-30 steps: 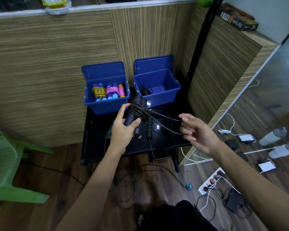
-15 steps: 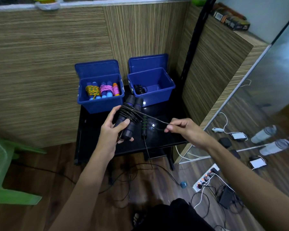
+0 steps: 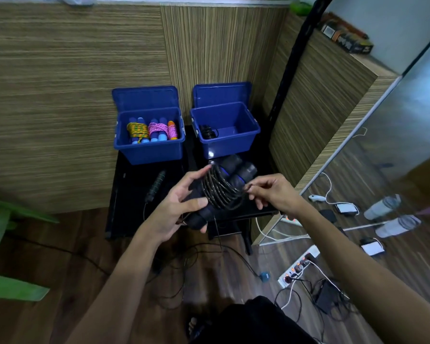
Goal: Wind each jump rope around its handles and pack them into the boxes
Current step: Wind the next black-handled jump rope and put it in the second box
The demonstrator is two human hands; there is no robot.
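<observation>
The left hand (image 3: 181, 207) grips the two black handles (image 3: 233, 175) of a jump rope, its cord (image 3: 219, 189) coiled around them. The right hand (image 3: 273, 192) pinches the cord's loose end just right of the coil. This bundle is held above the near edge of the black desk (image 3: 132, 194). Another black handle (image 3: 155, 186) lies on the desk to the left. Beyond stand two open blue boxes: the left box (image 3: 149, 150) holds wound colourful ropes (image 3: 150, 130), the right box (image 3: 229, 142) a black one (image 3: 207, 131).
</observation>
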